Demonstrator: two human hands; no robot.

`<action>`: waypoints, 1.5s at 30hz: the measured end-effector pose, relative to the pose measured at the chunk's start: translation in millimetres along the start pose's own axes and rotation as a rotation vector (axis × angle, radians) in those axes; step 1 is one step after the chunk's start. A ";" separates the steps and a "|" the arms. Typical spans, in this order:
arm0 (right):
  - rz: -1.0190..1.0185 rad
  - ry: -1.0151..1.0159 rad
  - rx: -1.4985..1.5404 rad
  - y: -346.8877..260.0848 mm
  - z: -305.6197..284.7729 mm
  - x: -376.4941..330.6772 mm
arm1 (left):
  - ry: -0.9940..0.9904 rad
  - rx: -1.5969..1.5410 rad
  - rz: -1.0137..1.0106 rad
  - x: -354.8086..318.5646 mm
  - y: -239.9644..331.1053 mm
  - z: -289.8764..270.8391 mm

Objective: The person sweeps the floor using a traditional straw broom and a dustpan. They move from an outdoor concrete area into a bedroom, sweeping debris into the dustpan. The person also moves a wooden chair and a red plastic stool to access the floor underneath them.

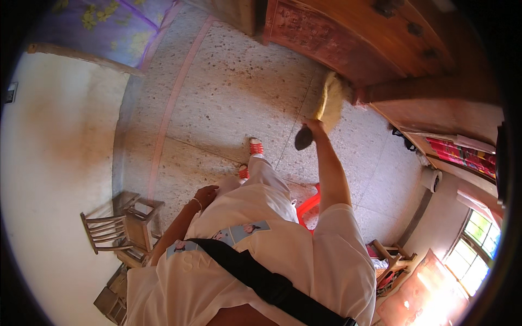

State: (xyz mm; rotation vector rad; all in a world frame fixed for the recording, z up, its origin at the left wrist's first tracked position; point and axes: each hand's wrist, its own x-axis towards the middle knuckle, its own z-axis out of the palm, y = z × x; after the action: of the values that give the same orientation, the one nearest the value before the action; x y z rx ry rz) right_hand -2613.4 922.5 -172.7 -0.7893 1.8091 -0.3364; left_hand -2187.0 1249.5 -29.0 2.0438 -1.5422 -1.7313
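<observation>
My right hand (314,126), on my outstretched right arm, is closed around the handle of a broom (329,100). The broom's yellow head is smeared by motion and reaches toward the foot of the wooden furniture. Its dark, rounded end (304,138) sticks out on the near side of my hand. My left hand (206,194) hangs low beside my left leg, nothing seen in it; its fingers look loosely spread. A bracelet (196,203) circles that wrist. Below me are my feet in red-strapped sandals (256,146).
The speckled floor (217,103) has scattered dark bits. Carved reddish wooden furniture (312,32) stands far right. A red plastic piece (309,205) is beside my right leg. Wooden chairs (136,228) are left by the white wall (60,146); another chair (392,258) is right. Purple cloth (117,32) hangs far left.
</observation>
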 end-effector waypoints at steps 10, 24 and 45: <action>-0.168 -0.080 -0.682 -116.3 132.0 -117.9 | 0.108 0.012 -0.059 -8.7 -26.3 -53.5; -0.077 -0.022 -0.269 2.7 100.8 -353.1 | -0.036 0.187 0.311 12.8 -225.3 -187.6; 0.015 -0.155 0.365 -101.5 365.1 -328.1 | -0.279 0.297 0.057 -34.5 -185.5 -230.8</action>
State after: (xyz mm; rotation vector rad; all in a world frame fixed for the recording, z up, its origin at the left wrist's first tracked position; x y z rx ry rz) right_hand -2178.8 1115.3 -14.1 -0.5297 1.5481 -0.5615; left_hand -1888.9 1245.1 -28.4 1.9126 -2.0286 -1.9351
